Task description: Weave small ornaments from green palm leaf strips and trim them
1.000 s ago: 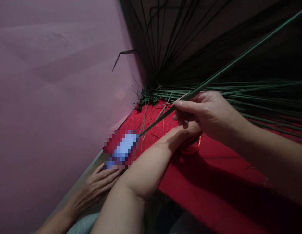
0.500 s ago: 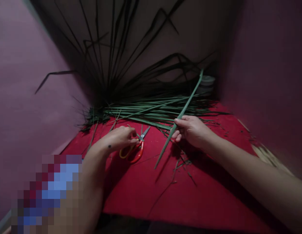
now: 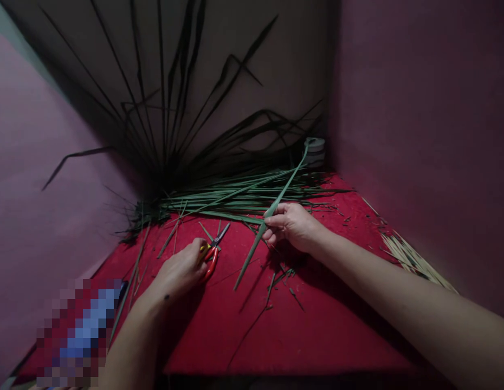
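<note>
My right hand (image 3: 295, 225) pinches a long green leaf strip (image 3: 252, 250) between thumb and fingers, above the red table surface (image 3: 301, 341). The strip slants from its pointed lower end, towards me, up to the far right. Closed round the yellow handle loop of a pair of scissors (image 3: 212, 260) is my left hand (image 3: 182, 268). The red loop shows beside the fingers, and the metal blades point away to the right. Behind both hands lies a pile of long green leaves (image 3: 236, 195). Small leaf scraps (image 3: 290, 273) lie below my right hand.
Dark leaf blades (image 3: 162, 97) fan up against the back wall. A white container (image 3: 316, 153) stands in the far right corner. Pale thin sticks (image 3: 414, 260) lie along the right wall. A pixelated blue and red patch (image 3: 83, 330) covers something at the lower left.
My left fingers have closed on the scissors' yellow handle, where before they hovered over it. The view has shifted right; my right hand still holds the leaf strip.
</note>
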A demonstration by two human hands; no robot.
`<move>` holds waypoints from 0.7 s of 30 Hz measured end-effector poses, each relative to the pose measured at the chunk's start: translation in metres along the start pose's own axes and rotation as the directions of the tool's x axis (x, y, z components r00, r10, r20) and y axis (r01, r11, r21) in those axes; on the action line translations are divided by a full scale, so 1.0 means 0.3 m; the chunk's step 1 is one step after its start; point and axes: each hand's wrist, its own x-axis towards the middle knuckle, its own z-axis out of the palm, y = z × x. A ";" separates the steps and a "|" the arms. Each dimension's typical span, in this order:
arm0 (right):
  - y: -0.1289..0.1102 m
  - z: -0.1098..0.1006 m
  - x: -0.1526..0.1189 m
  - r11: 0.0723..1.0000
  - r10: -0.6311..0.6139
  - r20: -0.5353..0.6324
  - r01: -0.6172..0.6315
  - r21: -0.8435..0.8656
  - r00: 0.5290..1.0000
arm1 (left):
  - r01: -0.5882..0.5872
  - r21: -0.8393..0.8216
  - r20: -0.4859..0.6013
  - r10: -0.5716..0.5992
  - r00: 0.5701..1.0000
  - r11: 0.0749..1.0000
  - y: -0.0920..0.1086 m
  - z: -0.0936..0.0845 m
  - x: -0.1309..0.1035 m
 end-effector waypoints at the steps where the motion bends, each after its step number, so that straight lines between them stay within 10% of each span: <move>1: 0.001 -0.002 0.000 1.000 -0.005 0.003 0.005 -0.004 1.000 | -0.010 0.013 0.024 0.010 1.000 1.000 -0.002 0.004 0.002; 21: 0.033 0.028 -0.050 0.988 0.051 -0.003 -0.051 -0.145 0.999 | -0.125 0.082 -0.239 0.142 0.961 0.989 0.008 0.113 0.017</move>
